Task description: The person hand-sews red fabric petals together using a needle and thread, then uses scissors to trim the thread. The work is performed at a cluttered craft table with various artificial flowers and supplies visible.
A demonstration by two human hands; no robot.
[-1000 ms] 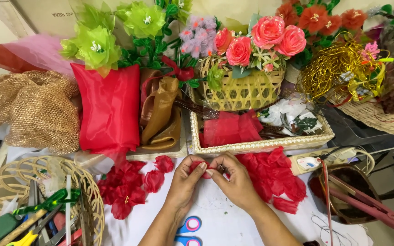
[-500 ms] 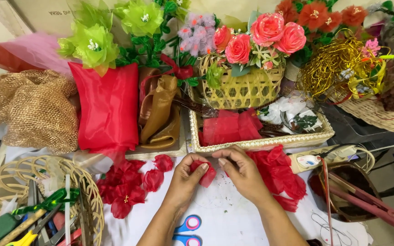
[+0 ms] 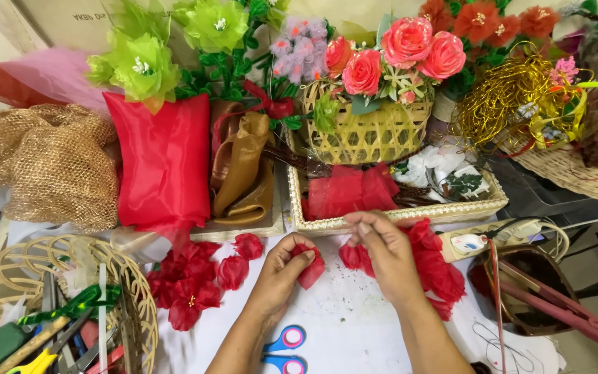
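Your left hand (image 3: 282, 270) has its fingers pinched on a red petal (image 3: 311, 270), which hangs down and to the right of the fingertips, just above the worktop (image 3: 354, 325). Your right hand (image 3: 382, 253) sits just beside it, fingers curled and nipped together at a second red piece (image 3: 351, 255) lying left of the palm. The two pieces are near each other but apart, between your hands. Finished red flowers (image 3: 195, 284) lie to the left; scissors (image 3: 282, 350) rest below your wrists.

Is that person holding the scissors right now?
No, the scissors lie untouched on the white table while the left hand pinches a red petal.
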